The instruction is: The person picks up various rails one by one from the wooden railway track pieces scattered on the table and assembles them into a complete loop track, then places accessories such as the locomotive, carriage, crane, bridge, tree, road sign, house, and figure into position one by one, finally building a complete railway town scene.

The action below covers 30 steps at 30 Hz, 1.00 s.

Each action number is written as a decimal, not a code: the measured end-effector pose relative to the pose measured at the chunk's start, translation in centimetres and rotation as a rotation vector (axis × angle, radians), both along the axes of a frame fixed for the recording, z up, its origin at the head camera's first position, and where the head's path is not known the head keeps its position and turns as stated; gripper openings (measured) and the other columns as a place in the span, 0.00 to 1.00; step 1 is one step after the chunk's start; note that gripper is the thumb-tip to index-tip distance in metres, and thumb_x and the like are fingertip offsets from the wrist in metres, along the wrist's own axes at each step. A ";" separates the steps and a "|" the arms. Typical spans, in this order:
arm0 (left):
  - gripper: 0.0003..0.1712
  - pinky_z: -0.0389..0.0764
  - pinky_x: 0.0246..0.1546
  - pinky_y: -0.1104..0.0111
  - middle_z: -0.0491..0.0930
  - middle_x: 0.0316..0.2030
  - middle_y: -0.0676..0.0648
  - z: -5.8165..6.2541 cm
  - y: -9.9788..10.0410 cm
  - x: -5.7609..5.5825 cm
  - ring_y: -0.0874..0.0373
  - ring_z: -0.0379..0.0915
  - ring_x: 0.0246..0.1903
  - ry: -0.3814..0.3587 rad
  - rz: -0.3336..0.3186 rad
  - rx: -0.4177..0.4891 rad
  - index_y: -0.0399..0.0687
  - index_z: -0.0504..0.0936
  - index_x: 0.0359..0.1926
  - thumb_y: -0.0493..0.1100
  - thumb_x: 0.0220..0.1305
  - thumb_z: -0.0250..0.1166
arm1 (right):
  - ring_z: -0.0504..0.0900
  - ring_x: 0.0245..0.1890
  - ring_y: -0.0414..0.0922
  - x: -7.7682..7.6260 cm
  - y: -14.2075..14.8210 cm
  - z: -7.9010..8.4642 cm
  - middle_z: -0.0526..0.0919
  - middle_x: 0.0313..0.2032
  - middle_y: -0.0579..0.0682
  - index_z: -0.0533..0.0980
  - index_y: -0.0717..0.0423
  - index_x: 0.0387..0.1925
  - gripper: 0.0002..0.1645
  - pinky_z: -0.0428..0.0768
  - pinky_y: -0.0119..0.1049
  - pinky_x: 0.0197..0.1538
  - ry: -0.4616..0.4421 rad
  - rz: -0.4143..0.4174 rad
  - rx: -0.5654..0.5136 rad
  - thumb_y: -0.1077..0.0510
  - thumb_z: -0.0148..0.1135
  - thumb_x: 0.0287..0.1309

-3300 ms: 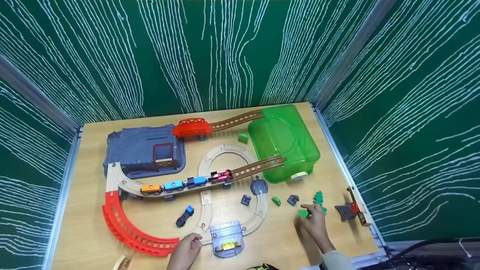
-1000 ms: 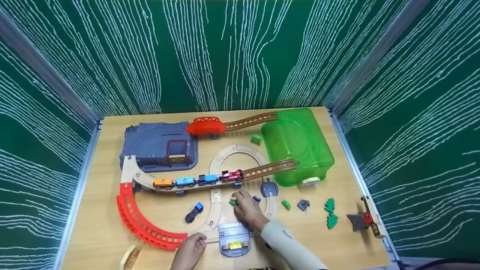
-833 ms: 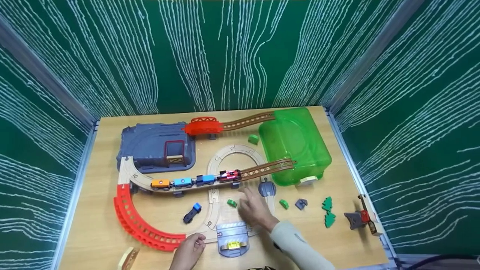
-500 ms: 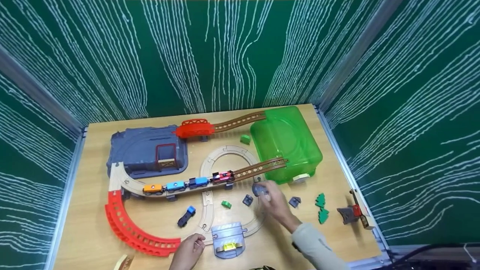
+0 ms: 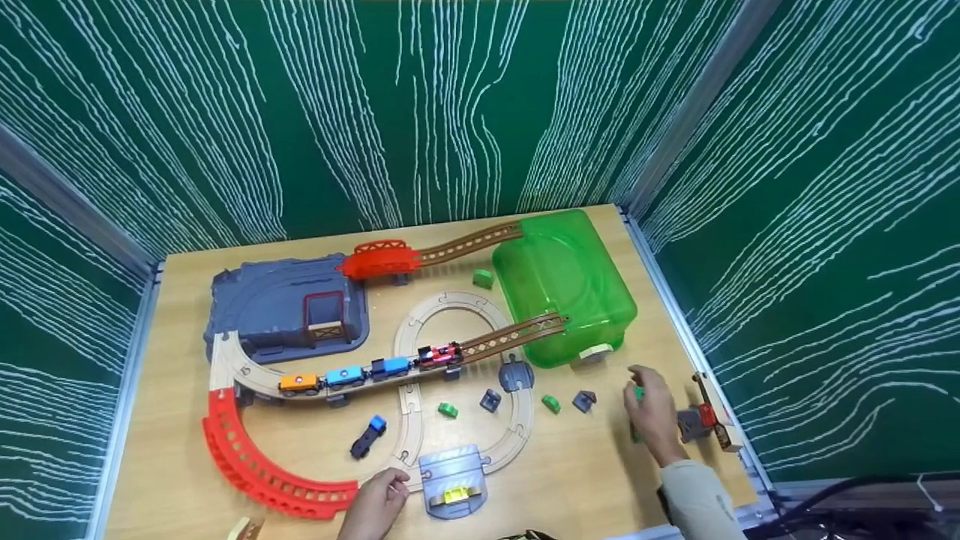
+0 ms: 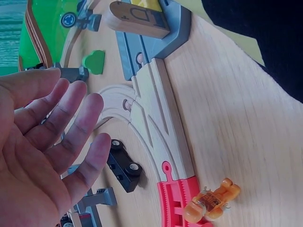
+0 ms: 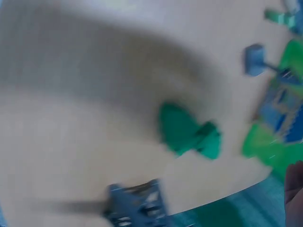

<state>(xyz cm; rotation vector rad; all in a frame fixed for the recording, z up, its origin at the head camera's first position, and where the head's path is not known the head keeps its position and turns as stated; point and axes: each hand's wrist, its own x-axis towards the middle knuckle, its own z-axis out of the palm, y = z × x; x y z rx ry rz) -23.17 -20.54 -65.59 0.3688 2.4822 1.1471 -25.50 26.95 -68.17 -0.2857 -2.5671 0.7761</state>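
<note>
My left hand (image 5: 375, 502) lies beside the wooden track at the front, near the grey level crossing piece (image 5: 454, 461). In the left wrist view its fingers (image 6: 78, 127) are spread loosely, palm visible, holding nothing. My right hand (image 5: 651, 412) hovers over the dark green toy trees (image 5: 637, 393), partly covering them. The trees (image 7: 177, 127) lie flat on the tabletop in the blurred right wrist view, apart from the hand, which shows only at the edge. A small green bush piece (image 5: 448, 410) sits inside the track loop, and another green piece (image 5: 551, 403) lies right of the loop.
A toy train (image 5: 390, 367) stands on the raised track. Around it are a translucent green box (image 5: 570, 285), grey mountain base (image 5: 262, 300), red curved track (image 5: 247, 465), black-and-blue car (image 5: 368, 436), grey supports (image 5: 490, 401) and a crane (image 5: 709, 416) by the right edge.
My right hand carried a green bush piece leftward from near the trees, let it go inside the loop, then moved back right over the trees. The left hand has stayed put.
</note>
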 end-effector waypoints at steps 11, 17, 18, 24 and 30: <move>0.07 0.72 0.27 0.72 0.73 0.26 0.54 0.4 -0.1 -0.1 0.64 0.69 0.25 0.047 -0.003 0.042 0.40 0.76 0.35 0.34 0.52 0.59 | 0.74 0.35 0.53 1.3 1.7 -2.4 0.74 0.36 0.59 0.71 0.61 0.45 0.18 0.73 0.48 0.31 -0.201 -0.175 0.014 0.58 0.56 0.53; 0.07 0.72 0.27 0.72 0.73 0.27 0.54 0.7 -0.1 -0.4 0.64 0.69 0.26 0.053 0.011 0.032 0.40 0.76 0.36 0.34 0.53 0.59 | 0.73 0.38 0.60 2.0 1.9 -3.7 0.70 0.42 0.65 0.65 0.68 0.49 0.31 0.73 0.52 0.34 -0.402 -0.326 -0.045 0.50 0.59 0.49; 0.07 0.72 0.28 0.72 0.73 0.27 0.54 0.7 -0.1 -0.4 0.65 0.69 0.26 0.055 0.014 0.035 0.40 0.76 0.36 0.34 0.53 0.59 | 0.73 0.38 0.61 2.2 1.8 -3.9 0.69 0.42 0.66 0.65 0.70 0.48 0.33 0.73 0.53 0.35 -0.452 -0.345 -0.050 0.48 0.60 0.49; 0.07 0.72 0.27 0.72 0.73 0.26 0.54 0.6 -0.1 -0.1 0.66 0.69 0.25 0.054 0.023 0.037 0.40 0.76 0.36 0.34 0.53 0.59 | 0.73 0.30 0.64 3.1 1.2 -4.6 0.67 0.32 0.72 0.64 0.80 0.38 0.37 0.72 0.53 0.27 -0.615 -0.385 -0.050 0.44 0.57 0.49; 0.07 0.72 0.28 0.73 0.73 0.27 0.56 0.4 0.1 -0.1 0.66 0.69 0.26 0.064 0.038 0.018 0.41 0.76 0.36 0.35 0.53 0.58 | 0.72 0.21 0.57 3.4 0.8 -4.6 0.70 0.24 0.67 0.66 0.74 0.30 0.25 0.69 0.48 0.20 -0.561 -0.386 -0.100 0.50 0.54 0.51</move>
